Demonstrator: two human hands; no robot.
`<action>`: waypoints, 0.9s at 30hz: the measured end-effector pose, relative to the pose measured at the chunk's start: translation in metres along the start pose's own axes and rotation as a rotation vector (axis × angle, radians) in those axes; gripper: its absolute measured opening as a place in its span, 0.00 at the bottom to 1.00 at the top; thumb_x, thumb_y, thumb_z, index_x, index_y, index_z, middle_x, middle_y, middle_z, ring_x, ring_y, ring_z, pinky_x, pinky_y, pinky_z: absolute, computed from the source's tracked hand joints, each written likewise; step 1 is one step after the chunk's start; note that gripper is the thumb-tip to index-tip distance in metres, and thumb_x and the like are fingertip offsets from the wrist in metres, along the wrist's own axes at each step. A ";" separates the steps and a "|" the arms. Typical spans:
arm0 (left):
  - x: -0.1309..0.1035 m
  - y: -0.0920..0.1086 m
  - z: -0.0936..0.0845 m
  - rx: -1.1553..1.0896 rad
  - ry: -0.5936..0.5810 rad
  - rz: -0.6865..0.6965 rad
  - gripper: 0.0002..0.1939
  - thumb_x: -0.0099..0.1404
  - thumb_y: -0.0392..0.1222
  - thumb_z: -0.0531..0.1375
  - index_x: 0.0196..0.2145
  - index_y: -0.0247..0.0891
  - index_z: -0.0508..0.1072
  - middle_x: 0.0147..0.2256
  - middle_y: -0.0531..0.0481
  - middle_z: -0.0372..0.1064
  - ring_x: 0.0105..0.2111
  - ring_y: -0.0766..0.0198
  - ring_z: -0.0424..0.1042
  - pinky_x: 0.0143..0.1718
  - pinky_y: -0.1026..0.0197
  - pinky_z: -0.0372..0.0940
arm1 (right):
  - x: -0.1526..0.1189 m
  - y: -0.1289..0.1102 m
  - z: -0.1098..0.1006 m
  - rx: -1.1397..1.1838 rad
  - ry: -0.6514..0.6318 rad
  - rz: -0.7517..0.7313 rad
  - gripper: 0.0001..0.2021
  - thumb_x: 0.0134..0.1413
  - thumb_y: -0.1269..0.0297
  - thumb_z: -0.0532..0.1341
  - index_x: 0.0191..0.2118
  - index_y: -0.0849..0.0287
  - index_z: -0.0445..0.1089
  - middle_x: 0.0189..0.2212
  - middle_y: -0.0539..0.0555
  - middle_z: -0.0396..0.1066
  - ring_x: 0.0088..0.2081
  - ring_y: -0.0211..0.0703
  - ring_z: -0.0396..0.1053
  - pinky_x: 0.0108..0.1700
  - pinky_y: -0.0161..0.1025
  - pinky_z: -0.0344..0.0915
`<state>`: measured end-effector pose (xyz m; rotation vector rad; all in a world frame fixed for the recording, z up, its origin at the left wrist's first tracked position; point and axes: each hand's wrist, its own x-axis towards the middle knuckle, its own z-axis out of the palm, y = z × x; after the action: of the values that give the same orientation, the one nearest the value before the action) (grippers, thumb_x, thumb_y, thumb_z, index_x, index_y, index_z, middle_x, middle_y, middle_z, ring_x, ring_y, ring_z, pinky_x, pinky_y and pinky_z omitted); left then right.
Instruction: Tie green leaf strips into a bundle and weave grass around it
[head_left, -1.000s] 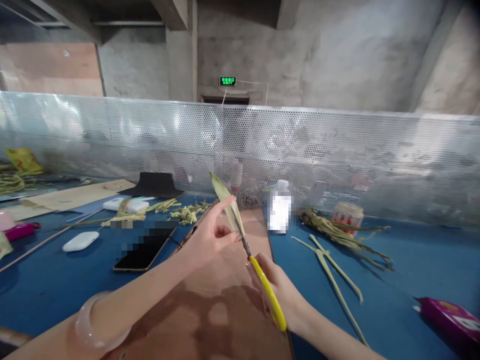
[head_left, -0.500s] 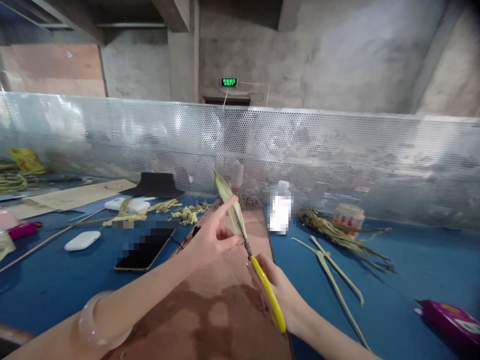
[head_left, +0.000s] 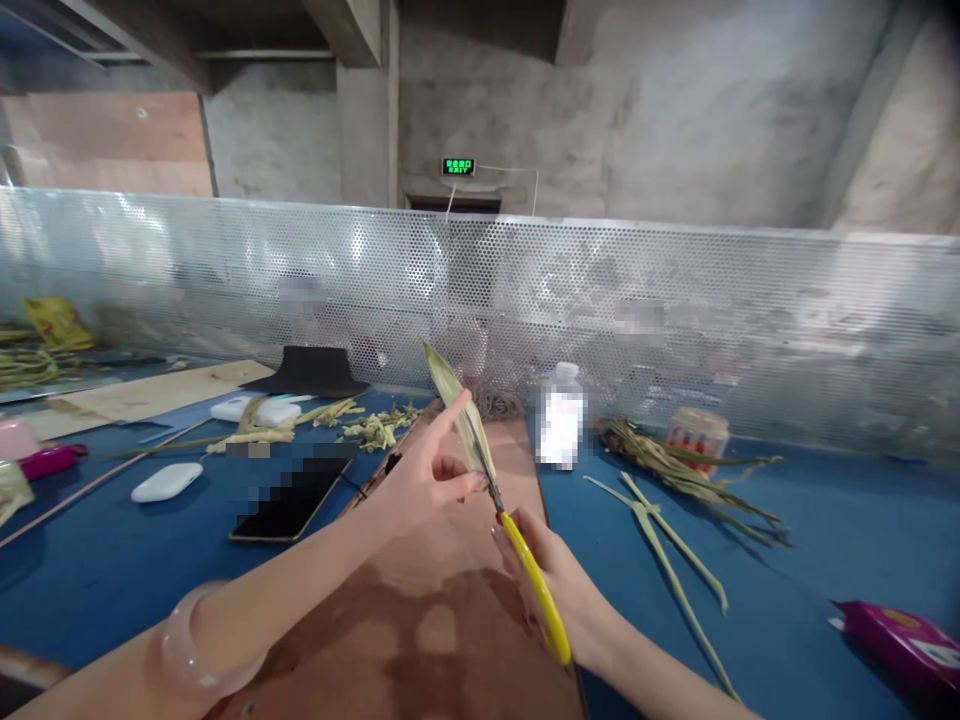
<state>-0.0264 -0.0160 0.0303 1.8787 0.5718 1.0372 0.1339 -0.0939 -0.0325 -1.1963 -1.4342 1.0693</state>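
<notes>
A pale green, pointed leaf [head_left: 448,382] stands tilted up and away from me over the brown board. My left hand [head_left: 431,462] pinches its lower part between thumb and fingers, the index finger lying along the leaf. A pair of scissors with yellow handles [head_left: 541,595] is gripped in my right hand [head_left: 546,560]. The narrow metal blades run up against the leaf's lower end, close to my left thumb. Whether the blades are parted cannot be made out. My right fingers are partly hidden behind the yellow handle.
The brown board [head_left: 442,630] lies on a blue tabletop [head_left: 847,520]. At left are a phone [head_left: 292,498], a white case [head_left: 166,483] and leaf scraps [head_left: 381,428]. A bottle [head_left: 561,415], dried leaves [head_left: 675,470], stalks [head_left: 667,560] and a purple packet [head_left: 900,640] lie right. Behind stands a perforated metal screen [head_left: 720,320].
Almost nothing differs. The leaf's tip has shifted very slightly to the left; both hands keep their hold and the scissors stay at the leaf's lower end.
</notes>
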 end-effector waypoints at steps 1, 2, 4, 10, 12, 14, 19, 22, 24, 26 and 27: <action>0.000 0.001 0.000 0.004 -0.006 -0.002 0.45 0.57 0.39 0.61 0.65 0.50 0.40 0.32 0.52 0.67 0.22 0.71 0.61 0.21 0.66 0.58 | 0.000 0.000 0.000 0.011 -0.003 0.006 0.15 0.57 0.52 0.55 0.28 0.56 0.52 0.19 0.41 0.50 0.18 0.28 0.48 0.20 0.28 0.49; 0.000 0.001 0.000 0.005 -0.010 -0.002 0.45 0.57 0.38 0.61 0.65 0.50 0.40 0.31 0.52 0.67 0.22 0.71 0.60 0.21 0.66 0.58 | 0.000 0.001 0.000 0.017 -0.006 0.009 0.15 0.57 0.52 0.55 0.28 0.55 0.52 0.19 0.41 0.50 0.18 0.29 0.48 0.20 0.28 0.49; 0.000 0.001 0.000 0.005 -0.018 -0.002 0.45 0.57 0.38 0.61 0.65 0.51 0.39 0.31 0.53 0.66 0.22 0.71 0.60 0.21 0.66 0.58 | 0.001 0.002 0.001 0.013 0.002 0.001 0.15 0.57 0.52 0.55 0.28 0.56 0.52 0.19 0.41 0.50 0.19 0.29 0.48 0.20 0.28 0.48; 0.002 0.000 -0.001 -0.018 -0.029 0.001 0.46 0.56 0.39 0.62 0.65 0.49 0.39 0.35 0.50 0.68 0.23 0.71 0.62 0.24 0.65 0.63 | 0.003 0.006 -0.002 -0.147 0.074 -0.062 0.17 0.55 0.50 0.56 0.26 0.57 0.53 0.20 0.44 0.52 0.22 0.31 0.49 0.21 0.29 0.48; 0.002 -0.001 -0.001 -0.023 -0.031 0.001 0.46 0.56 0.39 0.62 0.65 0.49 0.39 0.33 0.51 0.68 0.22 0.70 0.62 0.24 0.64 0.63 | 0.003 0.006 -0.003 -0.179 0.080 -0.066 0.18 0.55 0.50 0.56 0.26 0.58 0.54 0.21 0.44 0.53 0.22 0.31 0.50 0.20 0.29 0.48; 0.002 -0.002 -0.001 -0.029 -0.033 0.004 0.46 0.56 0.39 0.62 0.65 0.48 0.39 0.29 0.53 0.68 0.23 0.69 0.63 0.24 0.63 0.63 | 0.002 0.006 -0.003 -0.164 0.071 -0.051 0.18 0.55 0.48 0.55 0.27 0.57 0.54 0.20 0.44 0.53 0.21 0.30 0.50 0.20 0.28 0.48; 0.006 0.000 -0.009 -0.107 0.043 0.053 0.47 0.55 0.37 0.63 0.65 0.51 0.42 0.44 0.46 0.68 0.25 0.68 0.65 0.26 0.62 0.64 | 0.003 0.002 -0.001 0.024 -0.027 0.066 0.18 0.54 0.44 0.54 0.31 0.55 0.55 0.19 0.41 0.51 0.16 0.29 0.49 0.16 0.29 0.49; 0.012 0.000 -0.018 -0.153 0.184 0.109 0.44 0.55 0.36 0.62 0.64 0.53 0.45 0.59 0.45 0.53 0.29 0.67 0.66 0.28 0.61 0.64 | 0.008 -0.002 -0.010 -0.014 -0.032 0.117 0.18 0.54 0.43 0.52 0.34 0.54 0.56 0.18 0.41 0.51 0.14 0.31 0.50 0.16 0.30 0.49; 0.016 -0.001 -0.023 -0.163 0.247 0.125 0.44 0.55 0.36 0.61 0.64 0.53 0.45 0.61 0.46 0.49 0.31 0.66 0.66 0.29 0.60 0.64 | 0.013 -0.005 -0.021 -0.180 0.082 0.038 0.18 0.53 0.45 0.53 0.33 0.56 0.58 0.20 0.43 0.56 0.18 0.33 0.55 0.20 0.31 0.52; 0.017 -0.003 -0.024 -0.165 0.268 0.120 0.42 0.56 0.36 0.60 0.64 0.52 0.46 0.61 0.46 0.49 0.30 0.66 0.66 0.30 0.59 0.64 | 0.020 -0.004 -0.036 -0.440 0.240 -0.052 0.17 0.52 0.47 0.55 0.30 0.58 0.61 0.22 0.48 0.62 0.24 0.37 0.61 0.25 0.33 0.54; 0.017 -0.003 -0.023 -0.161 0.266 0.113 0.40 0.57 0.37 0.59 0.64 0.52 0.46 0.61 0.46 0.49 0.30 0.67 0.66 0.31 0.59 0.65 | 0.023 -0.003 -0.044 -0.567 0.294 -0.069 0.17 0.51 0.48 0.56 0.29 0.58 0.61 0.22 0.50 0.64 0.25 0.39 0.62 0.26 0.34 0.54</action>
<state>-0.0364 0.0091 0.0407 1.6592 0.5207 1.3791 0.1748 -0.0693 -0.0198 -1.6080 -1.5747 0.4134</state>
